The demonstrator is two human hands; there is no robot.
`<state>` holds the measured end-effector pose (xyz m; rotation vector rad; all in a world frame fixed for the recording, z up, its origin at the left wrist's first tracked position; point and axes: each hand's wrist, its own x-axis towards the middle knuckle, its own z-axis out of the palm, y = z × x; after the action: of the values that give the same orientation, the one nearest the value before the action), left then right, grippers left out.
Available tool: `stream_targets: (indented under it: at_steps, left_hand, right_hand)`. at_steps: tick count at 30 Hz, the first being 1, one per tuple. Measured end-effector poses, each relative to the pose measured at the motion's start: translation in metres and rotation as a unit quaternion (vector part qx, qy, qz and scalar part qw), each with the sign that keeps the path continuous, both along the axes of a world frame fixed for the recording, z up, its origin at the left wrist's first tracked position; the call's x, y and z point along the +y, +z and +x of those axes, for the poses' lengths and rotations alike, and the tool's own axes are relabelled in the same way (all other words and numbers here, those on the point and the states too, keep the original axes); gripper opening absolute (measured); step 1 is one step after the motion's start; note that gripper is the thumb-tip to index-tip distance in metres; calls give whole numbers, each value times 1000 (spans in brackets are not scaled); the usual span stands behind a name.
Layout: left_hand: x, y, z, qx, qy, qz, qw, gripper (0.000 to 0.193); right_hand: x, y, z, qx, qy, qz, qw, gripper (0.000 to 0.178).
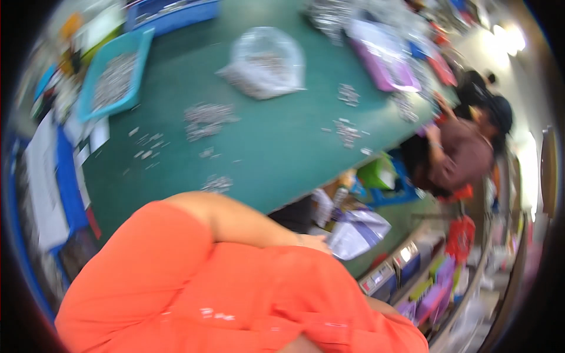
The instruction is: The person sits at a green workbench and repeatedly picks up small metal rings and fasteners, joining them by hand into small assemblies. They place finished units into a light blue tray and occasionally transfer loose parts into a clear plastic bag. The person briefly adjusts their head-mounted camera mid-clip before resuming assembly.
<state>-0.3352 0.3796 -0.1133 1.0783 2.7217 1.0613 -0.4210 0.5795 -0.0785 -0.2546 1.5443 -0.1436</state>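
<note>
My left arm in an orange sleeve reaches across my body to the right. At its end, my left hand (316, 242) is small and smeared by motion, partly hidden behind the orange shirt. It is right beside a white and purple plastic bag (358, 234) next to the table; whether the fingers grip the bag I cannot tell. Of my right arm only a bit of skin shows by the shirt's lower right, and that hand is hidden. On the green table (276, 147) lie heaps of small metallic-looking parts (207, 119), with a smaller pile (218, 183) close to my arm.
A clear bag of parts (265, 67) and a turquoise tray (132, 73) stand farther back. Near a pink tray (382, 67), a person in brown (462, 150) works at the table's right side. Boxed devices (391, 270) and purple bins (435, 294) stand at right.
</note>
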Motion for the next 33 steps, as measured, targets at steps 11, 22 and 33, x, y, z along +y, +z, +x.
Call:
stream_targets:
  at_steps: [11, 22, 33]
  left_hand:
    - [-16, 37, 9, -225, 66, -8, 972, 48]
    - [-101, 72, 105, -80, 228, 192, 951, 39]
    - [-158, 83, 225, 16, 753, 330, 568, 7]
  right_hand:
    - [-155, 48, -78, 303, 12, -484, 821, 6]
    - [-331, 48, 54, 311, 232, -700, 600, 9]
    - [-327, 67, 82, 178, 188, -716, 648, 10]
